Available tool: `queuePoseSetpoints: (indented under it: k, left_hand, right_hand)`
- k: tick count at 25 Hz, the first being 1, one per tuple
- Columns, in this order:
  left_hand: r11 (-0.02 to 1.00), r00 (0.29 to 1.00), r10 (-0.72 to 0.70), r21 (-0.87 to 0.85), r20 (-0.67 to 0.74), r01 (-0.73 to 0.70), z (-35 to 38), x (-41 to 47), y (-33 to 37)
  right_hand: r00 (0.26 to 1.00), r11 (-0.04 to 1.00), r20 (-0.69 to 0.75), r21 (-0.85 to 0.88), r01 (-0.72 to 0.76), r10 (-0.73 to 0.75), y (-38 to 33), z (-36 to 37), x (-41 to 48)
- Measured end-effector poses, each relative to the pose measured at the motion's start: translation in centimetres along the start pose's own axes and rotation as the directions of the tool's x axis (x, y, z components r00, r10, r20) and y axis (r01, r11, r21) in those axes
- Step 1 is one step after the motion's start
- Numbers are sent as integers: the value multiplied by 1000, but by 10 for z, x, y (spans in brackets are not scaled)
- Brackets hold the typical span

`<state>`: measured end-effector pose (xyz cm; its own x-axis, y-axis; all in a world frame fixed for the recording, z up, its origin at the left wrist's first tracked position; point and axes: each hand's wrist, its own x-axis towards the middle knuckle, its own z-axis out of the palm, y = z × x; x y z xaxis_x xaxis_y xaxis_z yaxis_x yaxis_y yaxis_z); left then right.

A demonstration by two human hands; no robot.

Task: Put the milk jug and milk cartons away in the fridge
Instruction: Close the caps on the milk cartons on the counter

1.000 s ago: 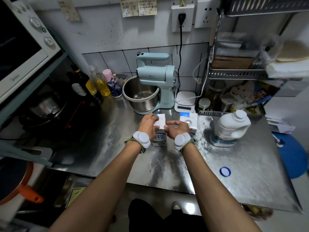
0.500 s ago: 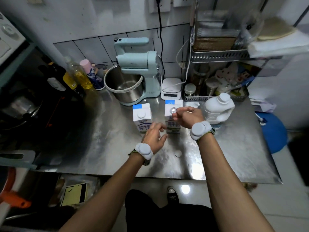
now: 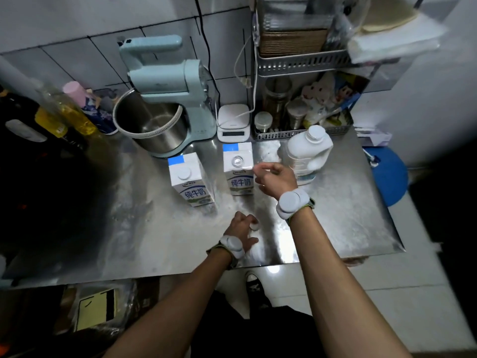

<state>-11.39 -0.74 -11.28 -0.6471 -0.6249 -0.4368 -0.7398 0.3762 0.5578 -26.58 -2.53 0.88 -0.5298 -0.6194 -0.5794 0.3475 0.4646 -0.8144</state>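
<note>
Two white and blue milk cartons stand side by side on the steel counter (image 3: pixel 335 215). The left carton (image 3: pixel 192 184) has its white cap on. The right carton (image 3: pixel 238 174) shows an uncapped spout on top. My right hand (image 3: pixel 275 178) hovers at that carton's right edge, fingers loosely curled, fingertips at its top corner, holding nothing. A white milk jug (image 3: pixel 308 153) with its cap on stands just behind my right hand. My left hand (image 3: pixel 240 228) rests low on the counter near the front, fingers closed on a small white cap (image 3: pixel 254 226).
A pale blue stand mixer (image 3: pixel 167 81) with a steel bowl sits behind the cartons, a white kitchen scale (image 3: pixel 233 122) beside it. Bottles (image 3: pixel 64 112) line the back left. A wire rack (image 3: pixel 302 104) of jars stands back right. A blue stool (image 3: pixel 387 177) sits beyond the counter's right edge.
My left hand left the left carton and dropped toward the counter's front onto the loose cap. My right hand slid from the right carton's top to its right side. The camera tilted down.
</note>
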Motion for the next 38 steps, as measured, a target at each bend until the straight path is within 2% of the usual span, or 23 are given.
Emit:
queuePoseSetpoints:
  k: [3, 10, 15, 19, 23, 26, 29, 31, 36, 38]
  left_hand:
    - [1000, 999, 3, -2, -53, -3, 3, 7, -1]
    - [1000, 998, -7, -2, -58, 7, -3, 14, 7]
    - [999, 984, -22, -47, -178, 14, -25, 4, 6]
    - [996, 954, -60, -86, -292, 37, -60, -6, 13]
    - [994, 910, -11, -103, -416, -35, -95, -14, 27]
    - [983, 890, 32, -145, -455, -110, -118, -19, 38]
    - [973, 857, 35, -180, -513, -148, -137, -21, 45]
    - [963, 828, 19, -213, -561, -166, -150, -19, 51]
    - [942, 847, -58, -310, -528, -129, -165, -2, 65]
    - [950, 853, -72, -297, -517, -100, -164, 4, 65]
  right_hand:
    - [1000, 1000, 1, 21, 16, -16, 3, 2, 1]
    - [999, 999, -22, -15, 33, -33, 4, 7, 1]
    - [1000, 999, -28, -41, 13, -14, 0, 8, 2]
    - [998, 998, -20, -44, 51, -52, -6, 11, 0]
    - [998, 996, 1, -56, 66, -66, -9, 12, 0]
    - [998, 996, -10, -62, 67, -68, -8, 13, 2]
    - [997, 990, 11, -118, 79, -78, -8, 14, 6]
    - [997, 990, -24, -125, 65, -68, -10, 16, 5]
    - [995, 984, -58, -165, 65, -75, -11, 15, 4]
    - [996, 986, -51, -151, 67, -75, -10, 15, 5]
